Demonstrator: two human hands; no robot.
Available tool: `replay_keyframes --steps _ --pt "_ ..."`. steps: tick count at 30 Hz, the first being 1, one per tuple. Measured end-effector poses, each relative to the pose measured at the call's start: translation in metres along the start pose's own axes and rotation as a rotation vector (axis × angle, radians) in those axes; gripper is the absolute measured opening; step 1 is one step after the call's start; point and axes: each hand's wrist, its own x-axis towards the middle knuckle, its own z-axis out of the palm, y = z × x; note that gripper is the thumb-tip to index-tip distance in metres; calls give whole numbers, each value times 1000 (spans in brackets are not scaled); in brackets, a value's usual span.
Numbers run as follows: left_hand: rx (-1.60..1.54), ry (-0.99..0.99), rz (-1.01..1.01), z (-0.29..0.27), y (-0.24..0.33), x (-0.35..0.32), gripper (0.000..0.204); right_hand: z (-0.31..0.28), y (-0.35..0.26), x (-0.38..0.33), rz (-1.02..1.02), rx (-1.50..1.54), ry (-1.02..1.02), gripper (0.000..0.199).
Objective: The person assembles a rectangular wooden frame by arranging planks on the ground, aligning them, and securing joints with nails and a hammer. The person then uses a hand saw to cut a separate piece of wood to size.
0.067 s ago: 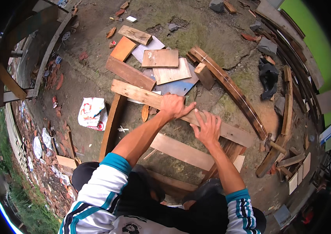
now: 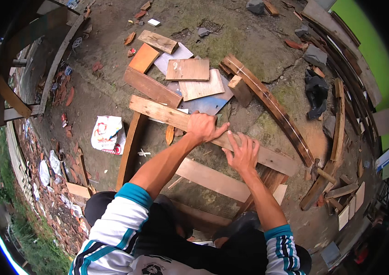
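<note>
A long pale wooden plank slants across the space in front of me, its far left end higher in view. My left hand is closed over the middle of it, thumb stretched to the right along the wood. Just to the right, my right hand grips the same plank, fingers reaching over its far edge. Under the plank's left end is a brown upright board; under its right end, a reddish-brown board. A lighter crosspiece lies nearer to me, between these two boards.
Beyond the plank lie loose boards and a brown board. A long dark beam stretches to the right, near a hammer and wood offcuts. A crumpled white bag is on the left; litter covers the ground beyond it.
The view has shifted very slightly. Both hands keep their places on the plank, with no other visible movement.
</note>
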Motion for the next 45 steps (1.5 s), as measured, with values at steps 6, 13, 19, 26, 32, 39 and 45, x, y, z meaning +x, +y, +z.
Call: replay_keyframes --steps 6,13,19,26,32,39,45 --pt "5 10 2 5 -7 12 60 5 5 11 9 0 -17 70" --pt "13 0 12 2 -6 14 58 11 8 11 17 34 -17 70" --pt "61 98 54 11 -7 11 47 5 6 6 72 119 -91 69" --pt "112 91 40 1 2 6 49 -7 3 7 105 225 -60 70" --pt "173 -62 -52 -2 5 10 61 -23 34 -19 169 354 2 65" --pt "185 2 -20 4 6 10 66 -66 154 -113 1187 560 424 64" --pt "208 -77 -28 0 8 8 68 -59 159 -154 1260 1077 87 81"
